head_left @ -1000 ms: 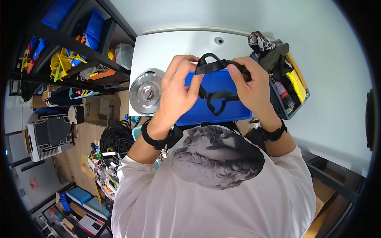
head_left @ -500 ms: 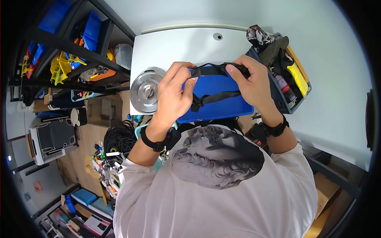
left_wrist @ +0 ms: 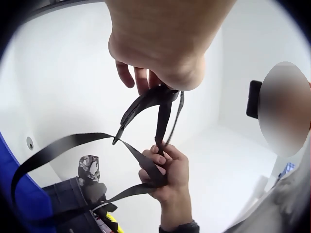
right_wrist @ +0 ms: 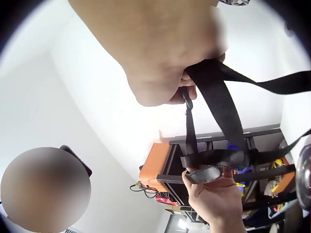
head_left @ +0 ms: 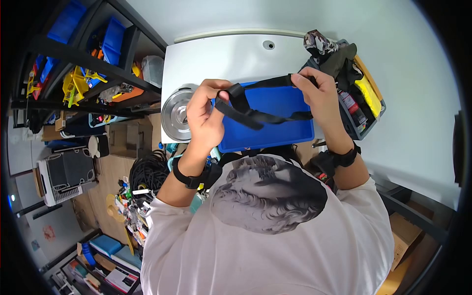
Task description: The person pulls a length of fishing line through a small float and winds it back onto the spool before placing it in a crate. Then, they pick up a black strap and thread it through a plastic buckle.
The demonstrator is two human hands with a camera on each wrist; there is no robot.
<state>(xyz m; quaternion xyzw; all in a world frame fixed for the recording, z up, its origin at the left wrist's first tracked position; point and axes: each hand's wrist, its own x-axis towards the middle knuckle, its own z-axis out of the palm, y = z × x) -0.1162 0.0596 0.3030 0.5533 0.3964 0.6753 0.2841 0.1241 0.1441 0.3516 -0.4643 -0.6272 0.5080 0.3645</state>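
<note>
A black webbing strap harness (head_left: 269, 82) with loops is stretched between both hands, above a blue tray (head_left: 263, 141). My left hand (head_left: 204, 115) grips its left end between thumb and curled fingers, where a folded loop hangs forward. With thumb and fingers my right hand (head_left: 322, 101) pinches the right end. Two strap lengths run across from hand to hand. In the left wrist view, a long loop of the strap (left_wrist: 63, 144) sags beside the left hand's hold. The right wrist view shows the left hand (right_wrist: 216, 199) palm up under the joined straps.
A round metal lid (head_left: 174, 115) lies on the white table (head_left: 216, 56) to the left. At the right stands a grey crate (head_left: 351, 125) filled with cloth, a yellow item and a can. Black shelving (head_left: 64, 51) with bins is on the far left.
The left hand has shifted slightly left and turned, and the right hand has moved right. The bunched upper strap is now drawn out longer, with a folded loop by the left hand.
</note>
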